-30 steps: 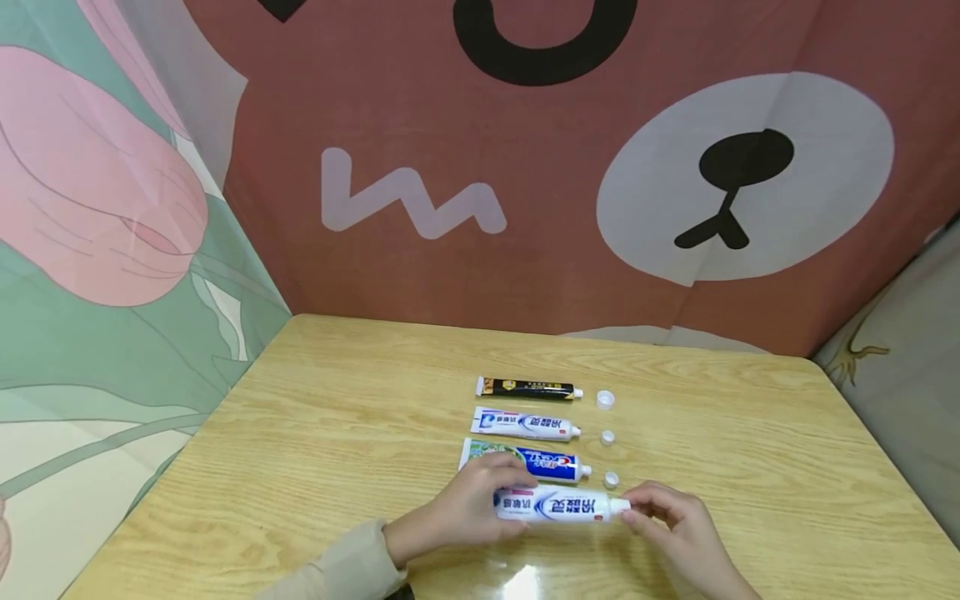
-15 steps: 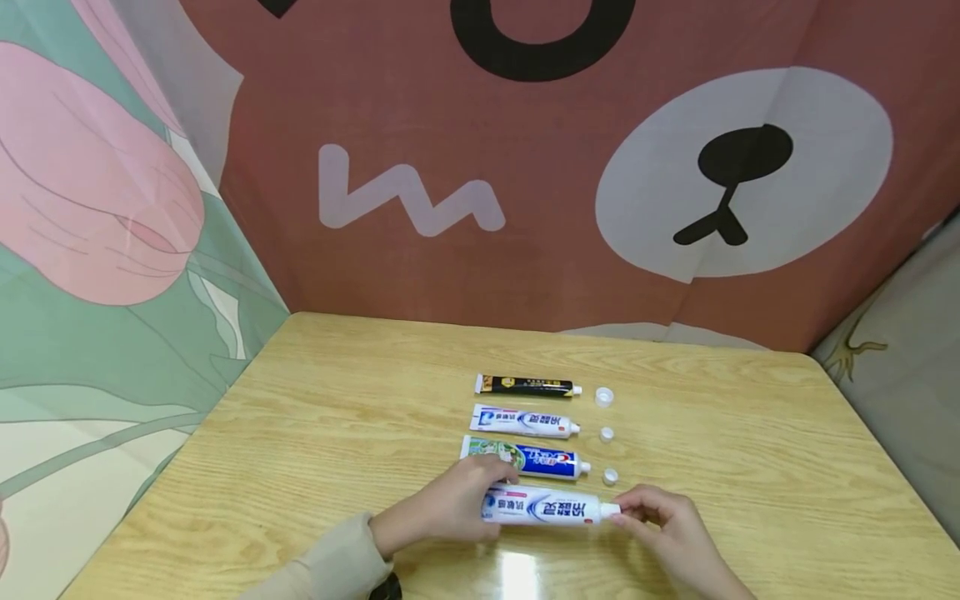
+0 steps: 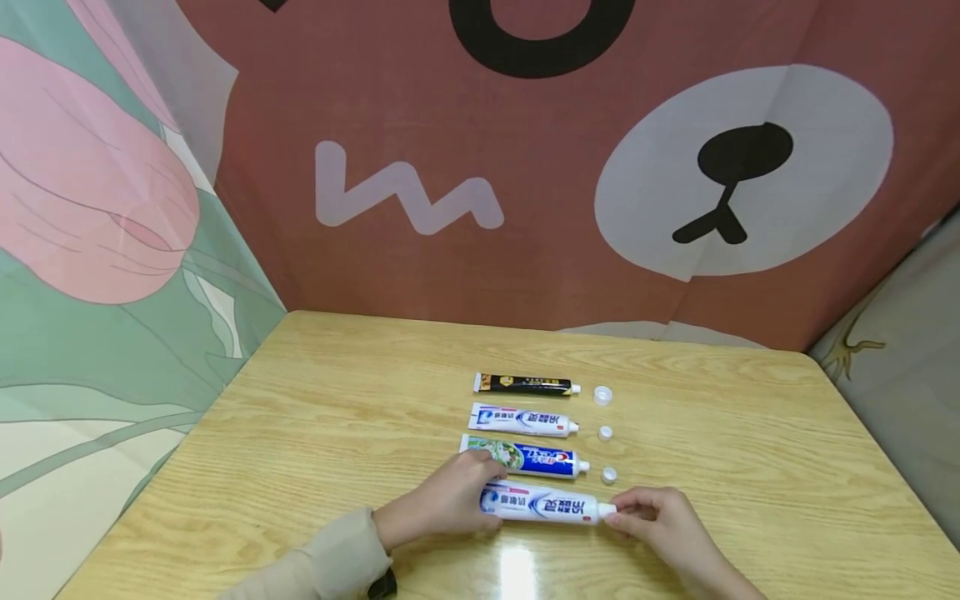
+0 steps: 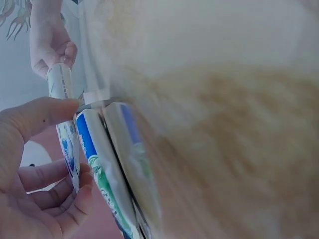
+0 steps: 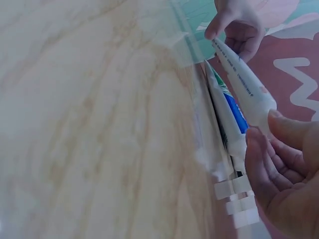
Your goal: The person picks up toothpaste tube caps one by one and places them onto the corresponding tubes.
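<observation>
My left hand (image 3: 450, 500) grips the flat end of a white toothpaste tube (image 3: 551, 504) with blue and red print, thumb on one side and fingers on the other. At the tube's other end, my right hand (image 3: 667, 527) pinches the white cap (image 3: 607, 511) between thumb and fingers. In the right wrist view the fingers (image 5: 294, 129) cover most of that cap. Just beyond the held tube lies a blue and green toothpaste tube (image 3: 551, 461), its left end partly behind my left hand. The left wrist view shows the held tube (image 4: 61, 82) between thumb and fingers.
Farther back on the wooden table (image 3: 337, 400) lie a smaller white tube (image 3: 521, 419) and a black tube (image 3: 525, 384), nozzles pointing right. Beside the nozzles sit three loose white caps, a near one (image 3: 609, 475), a middle one (image 3: 605, 433) and a larger far one (image 3: 603, 396).
Both hands have shifted slightly left together with the held tube. My left hand sits nearer the tube's flat end, showing more of the blue and green tube. The other tubes and loose caps have stayed put.
</observation>
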Available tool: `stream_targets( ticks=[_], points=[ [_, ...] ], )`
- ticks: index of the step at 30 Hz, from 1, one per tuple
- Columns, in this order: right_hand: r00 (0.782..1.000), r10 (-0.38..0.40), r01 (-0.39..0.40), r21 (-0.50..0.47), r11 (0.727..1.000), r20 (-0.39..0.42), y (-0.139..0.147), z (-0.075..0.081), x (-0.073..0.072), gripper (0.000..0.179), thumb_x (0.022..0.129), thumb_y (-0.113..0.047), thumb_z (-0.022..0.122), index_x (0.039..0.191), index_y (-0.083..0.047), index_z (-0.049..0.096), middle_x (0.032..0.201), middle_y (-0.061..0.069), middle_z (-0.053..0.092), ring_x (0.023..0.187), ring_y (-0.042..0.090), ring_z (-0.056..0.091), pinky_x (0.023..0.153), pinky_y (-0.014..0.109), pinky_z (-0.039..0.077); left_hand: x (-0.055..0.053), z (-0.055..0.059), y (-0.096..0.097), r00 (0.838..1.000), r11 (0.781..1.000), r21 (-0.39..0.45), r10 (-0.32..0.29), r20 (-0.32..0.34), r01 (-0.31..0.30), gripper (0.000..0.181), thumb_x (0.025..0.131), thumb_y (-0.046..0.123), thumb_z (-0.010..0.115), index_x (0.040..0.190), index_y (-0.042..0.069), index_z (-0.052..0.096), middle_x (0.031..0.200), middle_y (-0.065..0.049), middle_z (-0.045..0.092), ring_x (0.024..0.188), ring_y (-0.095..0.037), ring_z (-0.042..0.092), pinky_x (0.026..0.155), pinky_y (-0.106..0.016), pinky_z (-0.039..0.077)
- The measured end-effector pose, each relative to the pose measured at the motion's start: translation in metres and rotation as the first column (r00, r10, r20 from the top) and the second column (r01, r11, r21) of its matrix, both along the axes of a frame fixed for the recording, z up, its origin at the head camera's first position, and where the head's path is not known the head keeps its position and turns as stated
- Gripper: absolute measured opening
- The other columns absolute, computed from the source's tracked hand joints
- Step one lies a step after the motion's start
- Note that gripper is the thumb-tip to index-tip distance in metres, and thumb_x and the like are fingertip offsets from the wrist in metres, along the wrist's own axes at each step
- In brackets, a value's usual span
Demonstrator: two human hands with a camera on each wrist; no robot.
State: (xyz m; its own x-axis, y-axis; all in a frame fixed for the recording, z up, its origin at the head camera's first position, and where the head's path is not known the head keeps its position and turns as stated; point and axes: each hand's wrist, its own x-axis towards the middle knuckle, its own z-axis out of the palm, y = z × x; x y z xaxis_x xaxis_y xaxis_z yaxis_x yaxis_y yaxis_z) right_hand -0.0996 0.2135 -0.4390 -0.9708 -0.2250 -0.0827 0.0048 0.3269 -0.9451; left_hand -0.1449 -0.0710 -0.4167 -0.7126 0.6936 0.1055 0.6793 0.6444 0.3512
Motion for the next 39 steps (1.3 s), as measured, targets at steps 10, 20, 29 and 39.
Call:
stream_targets(
  ticks=[10, 20, 29, 39],
  points=[
    [0.973, 0.042, 0.004, -0.2, 0.98, 0.227, 0.005, -0.005, -0.007, 0.029, 0.078, 0.0, 0.066, 0.098, 0.02, 0.056, 0.081, 0.019, 0.066, 0.069, 0.02, 0.064, 0.064, 0.033, 0.054, -0.003, -0.007, 0.002, 0.998, 1.0, 0.006, 0.009, 0.056, -0.009, 0.05, 0.059, 0.025, 0.082, 0.101, 0.005, 0.066, 0.09, 0.002, 0.061, 0.079, -0.005, 0.052, 0.071, -0.015, 0.044],
    [0.972, 0.018, 0.027, -0.188, 0.982, 0.234, 0.008, -0.01, -0.009, 0.029, 0.08, 0.002, 0.064, 0.099, 0.022, 0.055, 0.081, 0.019, 0.066, 0.068, 0.019, 0.065, 0.064, 0.032, 0.054, -0.013, -0.004, -0.01, 0.866, 0.947, 0.258, 0.037, 0.498, -0.189, 0.041, 0.06, -0.002, 0.079, 0.099, -0.002, 0.066, 0.088, 0.0, 0.064, 0.067, -0.007, 0.055, 0.06, -0.019, 0.048],
    [0.971, 0.02, 0.025, -0.185, 0.983, 0.238, 0.006, -0.016, -0.009, 0.028, 0.08, 0.004, 0.063, 0.097, 0.024, 0.054, 0.08, 0.02, 0.066, 0.066, 0.018, 0.065, 0.062, 0.031, 0.054, -0.014, -0.003, -0.013, 0.822, 0.935, 0.269, 0.039, 0.568, -0.23, 0.036, 0.062, -0.009, 0.073, 0.097, -0.008, 0.065, 0.087, -0.009, 0.067, 0.068, -0.01, 0.058, 0.062, -0.018, 0.048],
    [0.98, -0.002, 0.021, -0.093, 0.995, 0.199, 0.002, -0.016, -0.007, 0.026, 0.079, 0.002, 0.065, 0.094, 0.022, 0.057, 0.078, 0.018, 0.066, 0.063, 0.017, 0.063, 0.059, 0.031, 0.054, -0.012, -0.004, -0.011, 0.838, 0.956, 0.217, 0.047, 0.544, -0.195, 0.043, 0.062, 0.001, 0.079, 0.101, -0.009, 0.063, 0.091, -0.011, 0.066, 0.074, -0.008, 0.06, 0.067, -0.016, 0.048]
  ],
)
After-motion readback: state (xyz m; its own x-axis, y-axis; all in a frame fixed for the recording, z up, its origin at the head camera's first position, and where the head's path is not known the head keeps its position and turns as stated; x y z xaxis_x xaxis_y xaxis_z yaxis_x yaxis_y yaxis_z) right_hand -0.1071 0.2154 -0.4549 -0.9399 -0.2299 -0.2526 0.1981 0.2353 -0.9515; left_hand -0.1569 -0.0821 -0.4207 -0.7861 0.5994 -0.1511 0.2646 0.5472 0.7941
